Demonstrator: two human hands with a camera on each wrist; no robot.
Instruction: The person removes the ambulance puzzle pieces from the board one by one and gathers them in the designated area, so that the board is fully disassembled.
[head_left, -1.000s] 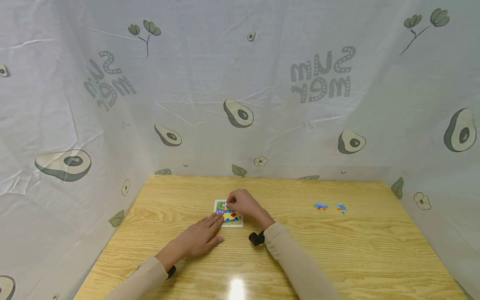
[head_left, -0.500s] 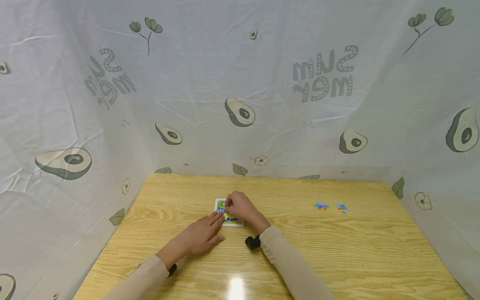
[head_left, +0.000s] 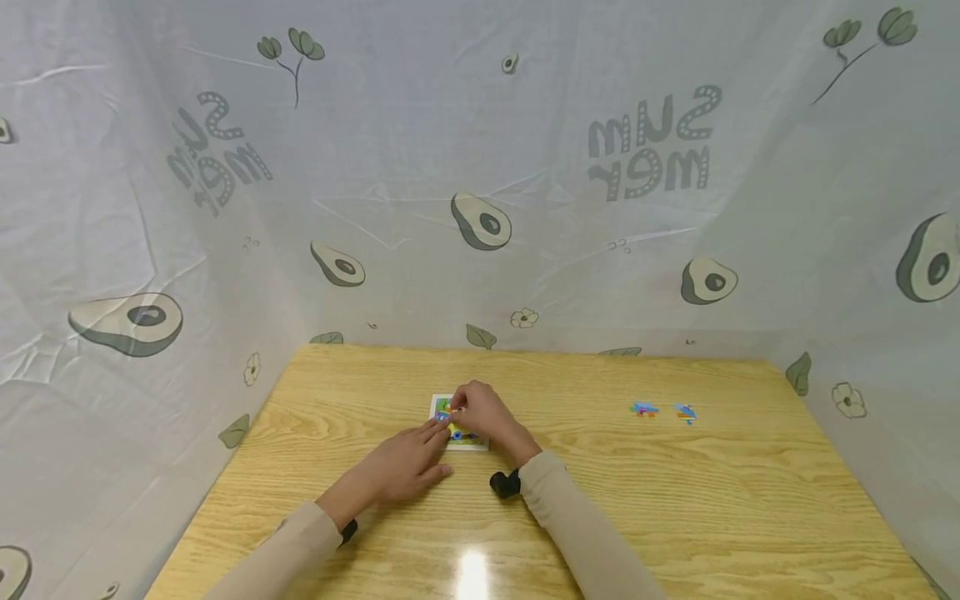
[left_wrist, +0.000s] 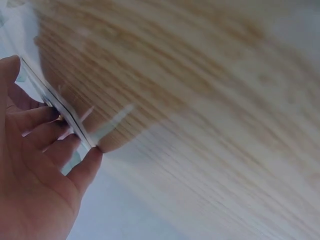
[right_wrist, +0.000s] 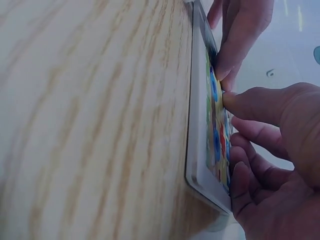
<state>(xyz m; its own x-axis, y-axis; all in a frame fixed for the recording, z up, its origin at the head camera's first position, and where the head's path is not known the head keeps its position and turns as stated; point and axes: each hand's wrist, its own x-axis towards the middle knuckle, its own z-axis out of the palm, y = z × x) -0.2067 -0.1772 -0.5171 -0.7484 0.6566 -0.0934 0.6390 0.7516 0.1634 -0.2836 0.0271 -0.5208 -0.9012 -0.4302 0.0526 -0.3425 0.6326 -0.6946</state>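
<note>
A jigsaw puzzle [head_left: 467, 443] in a white-rimmed tray lies mid-table; the right wrist view shows its colourful picture with blue wheels [right_wrist: 217, 142] from the side. My left hand [head_left: 405, 465] rests on its left part with straight fingers, the thumb out on the table side. Over the upper middle, my right hand [head_left: 486, 412] has its thumb and fingertips brought together at the picture, pinching a puzzle piece that the fingers mostly hide. Both hands' fingertips nearly meet. Two loose clusters of pieces, one blue and pink [head_left: 644, 409], another blue and orange [head_left: 686, 412], lie to the right.
The wooden table [head_left: 720, 508] reaches to a pale printed curtain [head_left: 555, 275] at the back and on both sides. A black wrist-camera mount [head_left: 505, 484] sits under the right wrist. Light glares off the table's front [head_left: 472, 575].
Since a second ago my right hand has shifted slightly left and lower over the picture, covering more of it. My left hand stays on the puzzle. The loose pieces have not moved.
</note>
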